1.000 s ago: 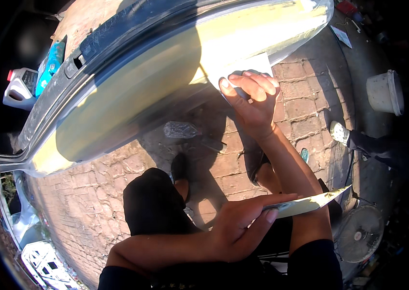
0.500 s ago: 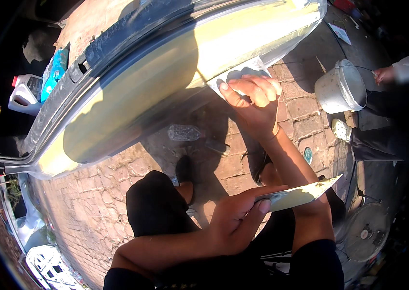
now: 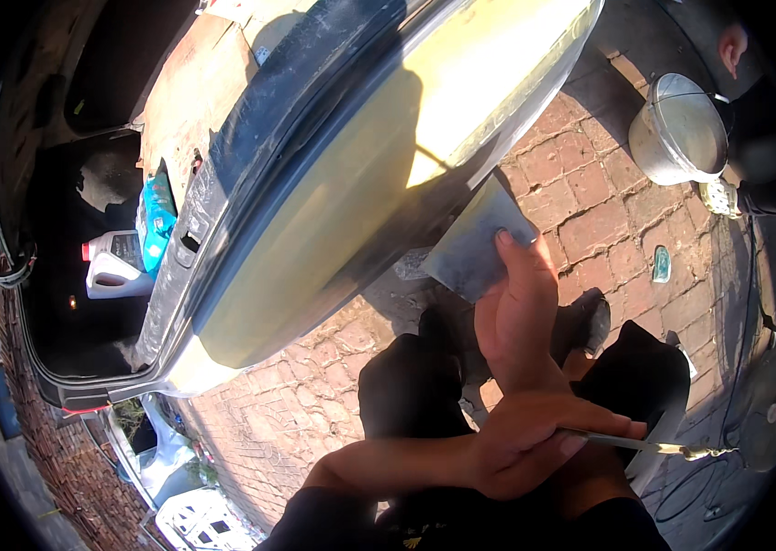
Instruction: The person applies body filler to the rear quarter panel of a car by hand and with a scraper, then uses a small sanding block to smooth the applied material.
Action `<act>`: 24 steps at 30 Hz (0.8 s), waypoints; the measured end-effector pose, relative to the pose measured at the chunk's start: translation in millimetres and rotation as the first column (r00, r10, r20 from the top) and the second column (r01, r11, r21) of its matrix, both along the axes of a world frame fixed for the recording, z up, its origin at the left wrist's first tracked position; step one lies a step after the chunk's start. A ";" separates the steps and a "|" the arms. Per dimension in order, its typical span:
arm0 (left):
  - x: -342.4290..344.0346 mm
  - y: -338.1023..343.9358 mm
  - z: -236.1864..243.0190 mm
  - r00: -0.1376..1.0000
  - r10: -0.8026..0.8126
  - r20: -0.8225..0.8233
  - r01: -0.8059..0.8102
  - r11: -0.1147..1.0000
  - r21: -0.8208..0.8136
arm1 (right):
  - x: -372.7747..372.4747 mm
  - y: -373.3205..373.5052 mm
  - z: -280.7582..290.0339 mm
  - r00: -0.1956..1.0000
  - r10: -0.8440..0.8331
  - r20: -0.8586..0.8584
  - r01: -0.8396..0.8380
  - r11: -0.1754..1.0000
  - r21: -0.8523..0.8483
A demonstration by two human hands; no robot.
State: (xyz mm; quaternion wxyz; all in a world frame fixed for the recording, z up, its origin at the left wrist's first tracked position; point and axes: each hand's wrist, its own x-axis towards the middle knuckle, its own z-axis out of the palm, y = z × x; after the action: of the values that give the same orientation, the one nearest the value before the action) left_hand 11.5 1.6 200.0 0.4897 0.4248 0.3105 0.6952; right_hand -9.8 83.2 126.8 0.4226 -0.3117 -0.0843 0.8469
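A car bumper (image 3: 314,230) with a broad coat of yellow filler slants across the upper middle, part sunlit, part shaded. My right hand (image 3: 521,308) holds a flat grey spreader (image 3: 478,243) by its lower edge, thumb on the face. Its upper end lies close to the bumper's lower rim; whether they touch I cannot tell. Nearer me, my left hand (image 3: 525,445) pinches a thin plate (image 3: 622,443), seen almost edge-on, with yellowish paste at its far tip. The left hand crosses in front of my right forearm.
At right stand a white bucket (image 3: 649,147) and another person's hand (image 3: 732,48) and shoe. A white jug (image 3: 117,266) and a blue bag (image 3: 158,219) sit in the open car boot. A clear bottle (image 3: 413,264) lies on the brick paving (image 3: 580,184), partly hidden.
My right hand has come back from the bumper toward me, turning the spreader face up. The left hand's plate has tipped edge-on. The other person's hand has left the bucket handle. The view has shifted.
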 end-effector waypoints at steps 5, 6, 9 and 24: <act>-45.9 16.8 48.6 1.000 -0.026 -0.007 0.021 0.907 -0.420 | -5.1 -8.9 17.8 0.969 -0.032 0.246 0.023 0.999 0.040; -64.9 17.3 69.7 0.997 0.034 -0.073 -0.065 0.880 -0.471 | -5.8 -9.3 25.5 0.960 -0.031 0.279 0.043 0.998 -0.037; -136.4 34.1 131.1 0.919 0.323 -0.224 -0.390 0.828 -0.403 | -16.0 -17.3 52.5 0.964 0.049 0.263 0.000 0.983 -0.182; -296.6 319.6 114.2 0.721 -0.111 -0.684 0.018 0.990 -0.142 | -81.4 -37.3 110.2 0.768 -0.115 0.630 0.273 0.948 -0.160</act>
State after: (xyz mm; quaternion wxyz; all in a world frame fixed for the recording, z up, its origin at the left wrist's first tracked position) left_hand -285.0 321.2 314.2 0.3886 0.6319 0.4983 0.4488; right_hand -91.2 45.9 237.0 0.4167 -0.6255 -0.0796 0.6548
